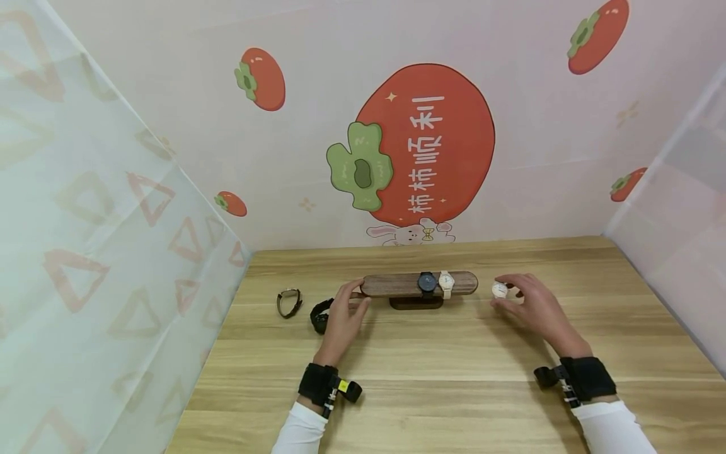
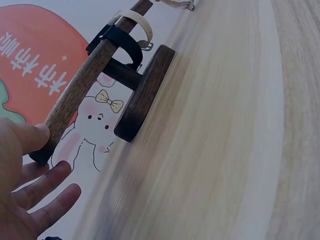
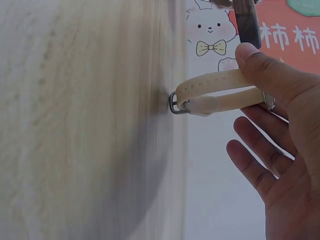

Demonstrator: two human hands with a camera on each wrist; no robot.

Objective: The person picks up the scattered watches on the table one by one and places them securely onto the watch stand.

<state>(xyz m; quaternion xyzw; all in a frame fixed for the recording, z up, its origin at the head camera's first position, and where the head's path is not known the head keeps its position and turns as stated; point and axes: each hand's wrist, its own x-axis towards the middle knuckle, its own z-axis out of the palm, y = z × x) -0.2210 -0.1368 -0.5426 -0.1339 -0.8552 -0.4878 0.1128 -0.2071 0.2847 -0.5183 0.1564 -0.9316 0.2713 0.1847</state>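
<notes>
A dark wooden watch stand (image 1: 391,285) with a rounded bar stands near the back of the table. On its bar hang a black watch (image 1: 427,283) and a cream watch (image 1: 447,282), side by side right of the middle. My left hand (image 1: 341,321) pinches the bar's left end between thumb and fingers, the other fingers spread below. Just off the right end, my right hand (image 1: 535,306) pinches another cream-strapped watch (image 3: 215,95) near its dial. That strap is buckled into a loop and points away from the palm, its buckle close to the tabletop in the right wrist view.
Left of my left hand lies a black watch (image 1: 320,320), partly hidden by it. Farther left is a thin dark-strapped watch (image 1: 290,303). The wood-grain table (image 1: 431,391) meets a printed back wall (image 1: 306,157) and side walls.
</notes>
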